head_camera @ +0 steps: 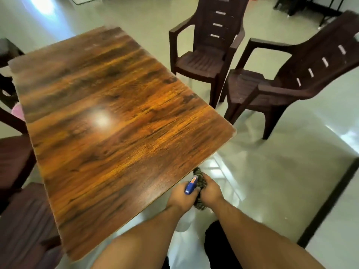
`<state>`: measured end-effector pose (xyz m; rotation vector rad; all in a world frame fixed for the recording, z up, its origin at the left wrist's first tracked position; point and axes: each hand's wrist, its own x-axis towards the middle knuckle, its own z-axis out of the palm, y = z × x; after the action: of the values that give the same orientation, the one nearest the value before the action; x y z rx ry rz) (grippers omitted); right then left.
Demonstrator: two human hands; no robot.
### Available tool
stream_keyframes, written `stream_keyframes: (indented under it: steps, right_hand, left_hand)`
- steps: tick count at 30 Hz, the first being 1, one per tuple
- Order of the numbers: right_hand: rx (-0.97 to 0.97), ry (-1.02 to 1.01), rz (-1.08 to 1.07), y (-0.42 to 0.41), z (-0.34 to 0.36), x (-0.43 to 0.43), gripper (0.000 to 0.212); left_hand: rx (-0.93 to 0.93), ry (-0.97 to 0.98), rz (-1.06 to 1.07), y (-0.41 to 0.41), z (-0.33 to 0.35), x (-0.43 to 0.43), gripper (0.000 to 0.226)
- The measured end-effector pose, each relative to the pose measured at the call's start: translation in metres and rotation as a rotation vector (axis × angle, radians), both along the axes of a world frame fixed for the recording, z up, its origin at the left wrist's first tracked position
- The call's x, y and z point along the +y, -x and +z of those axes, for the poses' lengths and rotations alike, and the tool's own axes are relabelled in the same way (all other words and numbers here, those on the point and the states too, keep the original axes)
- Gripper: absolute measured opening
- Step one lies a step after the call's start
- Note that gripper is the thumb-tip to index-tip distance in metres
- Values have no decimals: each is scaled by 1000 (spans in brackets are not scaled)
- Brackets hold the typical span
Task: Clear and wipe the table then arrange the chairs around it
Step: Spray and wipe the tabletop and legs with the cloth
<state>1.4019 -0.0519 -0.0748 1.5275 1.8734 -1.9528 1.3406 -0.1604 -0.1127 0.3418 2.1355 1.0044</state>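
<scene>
Wood-grain table (108,113) beside us; our left hand (179,197) grips a spray bottle (190,186), our right hand (210,191) clutches a patterned cloth (199,174); spraying off-edge could slick the floor (272,181).

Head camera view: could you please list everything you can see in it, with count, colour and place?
Table: one, glossy orange-brown wood grain, centre-left.
Armchairs: two, dark brown plastic, right of the table, standing apart from it.
Other chairs: several, only partly in view, dark brown, along the table's left side.
Pink item: one, at the left edge, too cut off to identify.
Floor: pale, shiny tiles.
Blue item: one, blue with orange, perhaps a spray head, off the table's near right edge.
Cloth: one, dark patterned, beside the blue item.
Left hand: holds the blue item.
Right hand: grips the cloth.
</scene>
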Motion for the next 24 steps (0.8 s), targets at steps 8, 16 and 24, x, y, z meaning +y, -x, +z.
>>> stream_keyframes:
  steps: [8,16,24]
  right_hand:
    - [81,-224,129,5,68,71,27]
    - [-58,-540,399,36,76,184,79]
    - [-266,-731,903,67,18,205,82]
  left_hand:
    - [176,33,-64,13,82,87,23]
    - [218,30,143,48,125,174,44]
    - [223,10,374,119,123,221,45]
